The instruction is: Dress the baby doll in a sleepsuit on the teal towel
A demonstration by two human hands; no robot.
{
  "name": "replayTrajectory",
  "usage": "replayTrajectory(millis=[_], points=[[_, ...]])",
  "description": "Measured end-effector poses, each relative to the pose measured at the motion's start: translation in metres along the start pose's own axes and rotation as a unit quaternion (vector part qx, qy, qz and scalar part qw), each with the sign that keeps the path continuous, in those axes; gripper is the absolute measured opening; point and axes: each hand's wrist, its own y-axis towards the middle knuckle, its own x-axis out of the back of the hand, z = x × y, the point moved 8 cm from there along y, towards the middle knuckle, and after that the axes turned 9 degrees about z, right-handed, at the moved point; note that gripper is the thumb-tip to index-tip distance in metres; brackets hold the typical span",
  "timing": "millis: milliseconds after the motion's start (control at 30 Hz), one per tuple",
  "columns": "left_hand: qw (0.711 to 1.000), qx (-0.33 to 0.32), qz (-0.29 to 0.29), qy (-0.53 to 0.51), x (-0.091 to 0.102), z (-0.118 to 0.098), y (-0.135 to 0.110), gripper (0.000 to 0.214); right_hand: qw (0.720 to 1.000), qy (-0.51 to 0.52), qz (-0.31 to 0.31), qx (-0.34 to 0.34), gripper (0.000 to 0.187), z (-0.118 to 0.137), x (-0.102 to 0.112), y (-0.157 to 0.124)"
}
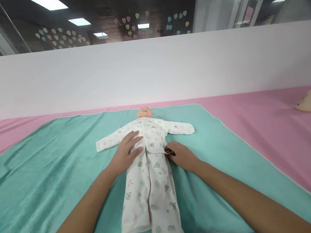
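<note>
Because the trousers [140, 199] lie flat on the teal blanket [65, 175], dragging could ruck both. The right hand [180, 154] curls at the side of the shirt [154, 130], its hold unclear; a tug could skew the hem. The left hand [126, 151], spread, gripping nothing, rests there; leaning could shift the doll's head [144, 112] beyond.

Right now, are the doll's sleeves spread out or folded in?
Spread out: both sleeves reach sideways from the white shirt over the green blanket.
</note>
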Motion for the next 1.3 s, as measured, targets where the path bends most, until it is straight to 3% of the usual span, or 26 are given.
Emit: replayTrajectory(millis=[133, 233, 367, 467, 567, 633, 800, 1033, 1300], points=[[0.998, 0.03, 0.059, -0.012, -0.008, -0.025, -0.042, 0.037, 1.0, -0.003, 0.011, 0.013, 0.007, 0.014, 0.002, -0.008], [0.995, 0.035, 0.085, -0.025, -0.012, -0.051, -0.08, 0.034, 0.999, 0.043, 0.02, 0.02, 0.002, 0.028, 0.007, -0.032], [0.996, 0.015, 0.094, -0.003, -0.017, -0.083, -0.134, 0.044, 0.992, 0.123, -0.005, 0.012, 0.015, 0.059, 0.01, -0.082], [0.997, 0.039, 0.049, 0.052, -0.02, -0.084, -0.159, 0.053, 0.99, 0.127, 0.012, 0.057, 0.031, 0.102, -0.005, -0.115], [0.99, 0.093, 0.021, 0.104, -0.024, -0.077, -0.165, 0.049, 0.993, 0.069, 0.025, 0.087, 0.058, 0.137, -0.025, -0.132], [0.984, 0.11, 0.026, 0.137, -0.028, -0.08, -0.159, 0.047, 0.997, 0.034, -0.003, 0.075, 0.061, 0.143, -0.033, -0.133], [0.973, 0.103, -0.013, 0.208, -0.039, -0.102, -0.146, 0.048, 0.994, 0.031, -0.1, -0.013, 0.053, 0.122, -0.037, -0.123], [0.968, 0.106, -0.138, 0.178, -0.04, -0.094, -0.158, 0.035, 0.991, 0.054, -0.11, -0.05, 0.037, 0.122, -0.045, -0.122], [0.96, 0.105, -0.179, 0.19, -0.036, -0.098, -0.167, 0.032, 0.978, -0.087, -0.157, -0.104, 0.037, 0.13, -0.047, -0.103]])
